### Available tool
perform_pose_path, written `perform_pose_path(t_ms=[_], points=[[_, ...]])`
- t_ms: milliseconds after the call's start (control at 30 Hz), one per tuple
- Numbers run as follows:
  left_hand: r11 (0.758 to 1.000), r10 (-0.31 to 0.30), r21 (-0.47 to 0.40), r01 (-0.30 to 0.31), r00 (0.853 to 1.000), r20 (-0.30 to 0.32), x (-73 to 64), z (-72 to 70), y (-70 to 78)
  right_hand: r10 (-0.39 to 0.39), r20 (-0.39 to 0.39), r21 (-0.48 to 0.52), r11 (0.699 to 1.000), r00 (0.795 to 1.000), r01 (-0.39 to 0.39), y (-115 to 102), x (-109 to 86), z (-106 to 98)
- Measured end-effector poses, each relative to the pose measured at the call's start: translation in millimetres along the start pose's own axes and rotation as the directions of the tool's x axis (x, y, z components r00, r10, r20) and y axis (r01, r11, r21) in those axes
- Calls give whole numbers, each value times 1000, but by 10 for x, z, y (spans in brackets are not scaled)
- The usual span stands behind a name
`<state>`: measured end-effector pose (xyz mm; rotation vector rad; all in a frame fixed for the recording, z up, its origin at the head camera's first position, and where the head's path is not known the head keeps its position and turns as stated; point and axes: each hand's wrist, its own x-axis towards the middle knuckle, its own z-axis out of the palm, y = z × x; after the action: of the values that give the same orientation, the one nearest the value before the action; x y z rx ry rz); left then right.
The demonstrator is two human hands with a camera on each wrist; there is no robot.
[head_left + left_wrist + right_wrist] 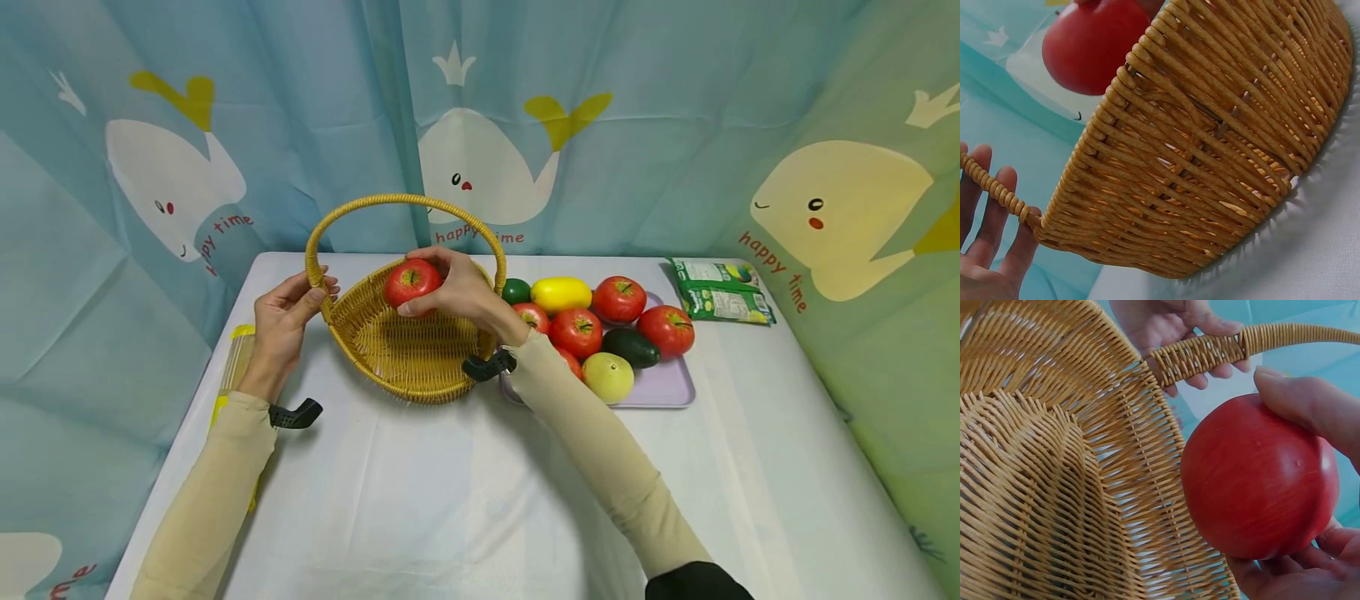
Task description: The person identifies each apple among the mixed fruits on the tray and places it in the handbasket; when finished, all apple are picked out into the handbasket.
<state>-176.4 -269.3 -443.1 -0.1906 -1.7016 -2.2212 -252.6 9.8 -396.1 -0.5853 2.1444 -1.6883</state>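
Note:
My right hand [467, 293] holds a red apple [410, 280] over the wicker basket [405, 358], thumb on one side and fingers on the other. In the right wrist view the apple [1257, 478] hangs just beyond the basket's rim [1166, 440]. My left hand [283, 321] grips the left foot of the tall arched handle [408, 198], its thumb laid over the wrapped cane and its fingers behind. The left wrist view shows the woven outer side of the basket [1197, 162] standing on the white cloth. Inside, the woven bottom is bare.
Right of the basket, a lilac tray [678, 387] bears several red apples [577, 332], a yellow fruit [561, 294], dark green ones [632, 347] and a pale green one [608, 377]. Green packets [722, 292] lie at the back right. A yellow-edged pack [238, 354] lies beside my left forearm.

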Motion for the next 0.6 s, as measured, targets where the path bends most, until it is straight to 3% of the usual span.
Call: perform_pose_path(t_ms=[600], points=[[1000, 6, 9, -6, 1000, 13, -4, -10, 8, 64, -12, 62, 996, 998, -64, 86, 241, 139]])
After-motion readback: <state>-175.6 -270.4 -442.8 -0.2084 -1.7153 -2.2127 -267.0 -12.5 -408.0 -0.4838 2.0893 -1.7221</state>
